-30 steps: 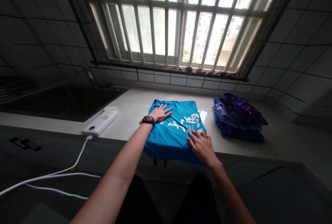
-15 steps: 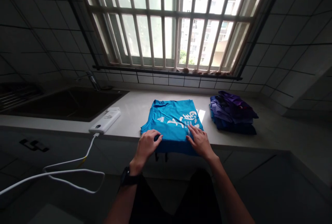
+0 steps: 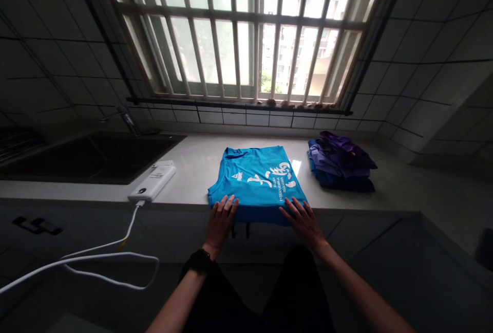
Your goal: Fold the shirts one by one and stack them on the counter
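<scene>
A blue T-shirt (image 3: 252, 176) with white lettering lies folded on the white counter, its near part hanging over the front edge. My left hand (image 3: 221, 220) rests at the shirt's near left corner, fingers stretched out over the cloth. At the near right corner, my right hand (image 3: 304, 220) lies with its fingers spread on the fabric. Neither hand grips the shirt. A dark watch (image 3: 200, 260) sits on my left wrist.
Right of the shirt is a stack of folded purple and blue clothes (image 3: 341, 163). A white power bank (image 3: 152, 183) with a white cable (image 3: 131, 225) lies to the left, near the dark sink (image 3: 77, 181). A barred window stands behind the counter (image 3: 194, 168).
My left hand has gone from curled fingers to stretched-out ones. My right hand has slid nearer the counter's front edge, uncovering more lettering. The view has shifted slightly.
</scene>
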`<state>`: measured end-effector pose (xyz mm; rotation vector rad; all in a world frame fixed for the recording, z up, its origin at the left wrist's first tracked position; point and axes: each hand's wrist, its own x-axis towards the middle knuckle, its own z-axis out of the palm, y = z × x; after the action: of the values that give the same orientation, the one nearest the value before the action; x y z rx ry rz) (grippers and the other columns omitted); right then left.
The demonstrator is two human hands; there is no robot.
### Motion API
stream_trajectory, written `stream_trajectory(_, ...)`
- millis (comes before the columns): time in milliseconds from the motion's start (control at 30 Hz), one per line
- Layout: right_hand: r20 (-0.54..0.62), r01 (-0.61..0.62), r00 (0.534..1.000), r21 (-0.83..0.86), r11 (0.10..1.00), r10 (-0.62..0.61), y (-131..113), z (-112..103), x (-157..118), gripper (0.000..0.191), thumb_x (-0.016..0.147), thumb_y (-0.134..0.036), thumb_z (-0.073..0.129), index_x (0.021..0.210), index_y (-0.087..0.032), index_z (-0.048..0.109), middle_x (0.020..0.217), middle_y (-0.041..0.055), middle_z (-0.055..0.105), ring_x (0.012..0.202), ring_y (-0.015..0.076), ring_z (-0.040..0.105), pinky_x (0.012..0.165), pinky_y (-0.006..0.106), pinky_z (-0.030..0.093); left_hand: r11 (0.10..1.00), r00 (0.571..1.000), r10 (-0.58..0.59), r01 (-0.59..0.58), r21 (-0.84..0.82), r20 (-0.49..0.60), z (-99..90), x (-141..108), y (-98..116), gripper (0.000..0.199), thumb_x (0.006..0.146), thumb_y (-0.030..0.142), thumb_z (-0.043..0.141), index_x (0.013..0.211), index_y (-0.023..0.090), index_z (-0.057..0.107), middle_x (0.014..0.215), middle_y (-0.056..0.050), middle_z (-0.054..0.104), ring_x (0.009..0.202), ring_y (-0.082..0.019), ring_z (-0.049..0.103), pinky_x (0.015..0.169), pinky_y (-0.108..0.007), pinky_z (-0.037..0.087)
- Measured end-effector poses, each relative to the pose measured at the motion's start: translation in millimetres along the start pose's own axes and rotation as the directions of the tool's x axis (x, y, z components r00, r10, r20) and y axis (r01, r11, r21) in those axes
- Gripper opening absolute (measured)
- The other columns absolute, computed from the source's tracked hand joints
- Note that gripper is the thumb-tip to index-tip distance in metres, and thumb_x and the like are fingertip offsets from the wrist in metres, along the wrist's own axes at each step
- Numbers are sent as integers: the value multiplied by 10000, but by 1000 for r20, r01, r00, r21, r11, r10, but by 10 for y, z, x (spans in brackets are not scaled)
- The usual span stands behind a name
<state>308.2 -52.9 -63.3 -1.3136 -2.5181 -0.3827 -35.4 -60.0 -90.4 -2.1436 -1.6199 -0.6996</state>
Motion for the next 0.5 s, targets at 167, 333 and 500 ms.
stream_trajectory(167, -51, 6, 999, 60, 998, -3, 59, -94, 122, 688, 991, 14, 359, 1519, -372, 571, 1594, 32, 556, 1484, 220, 495, 1172, 431, 418, 994, 994, 104, -105, -27, -40, -157, 51, -78, 550, 1041, 100, 306, 1448, 236, 651, 1458, -126, 670, 1417, -246, 580, 1187, -429, 448)
stream_trajectory(333, -175, 68, 984, 203, 977, -32, 120, -327, 78, 621, 915, 34, 389, 1362, -256, 708, 1393, 93, 712, 1312, 236, 643, 1074, 419, 507, 967, 987, 150, -160, -197, -63, -527, 98, -190, 486, 1048, 137, 325, 1279, 232, 741, 1291, -102, 763, 1279, -240, 676, 1111, -411, 523)
stream_trajectory(500, -254, 42, 966, 365, 930, 56, 107, -782, 39, 588, 807, 4, 451, 1230, -262, 762, 1085, 62, 799, 1008, 230, 746, 902, 371, 587, 916, 999, 7, -24, -400, -43, -965, 106, -256, 317, 1018, 280, 459, 1102, 249, 764, 1041, -80, 805, 1024, -235, 747, 968, -383, 595)
